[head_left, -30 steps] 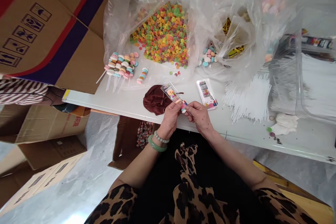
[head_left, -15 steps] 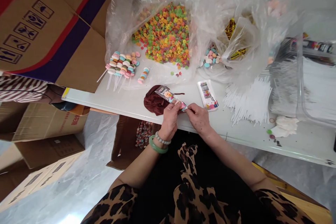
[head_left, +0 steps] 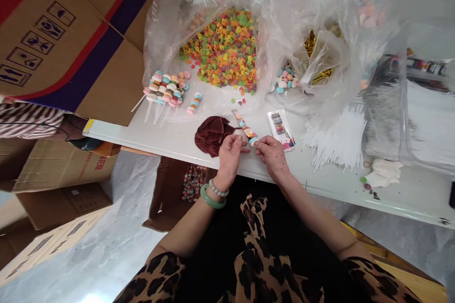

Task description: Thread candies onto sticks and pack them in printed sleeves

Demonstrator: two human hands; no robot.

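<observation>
Withdrawn slightly: my left hand (head_left: 229,156), fingers loosely parted, beside slim multicoloured film-wrapped candy stick (head_left: 245,127). Long axis: away, leftward from right hand (head_left: 273,156), nearer, pinching near end.

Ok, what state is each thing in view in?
Candy stack: tilted, held
Right hand: pinching stack's end
Left hand: half curled, beside stack
Brown cloth: crumpled
Printed sleeves: stacked
White sticks: loosely piled
Clear bag: rumpled, ring candies inside
White tissue: crumpled
Lower box: open
</observation>
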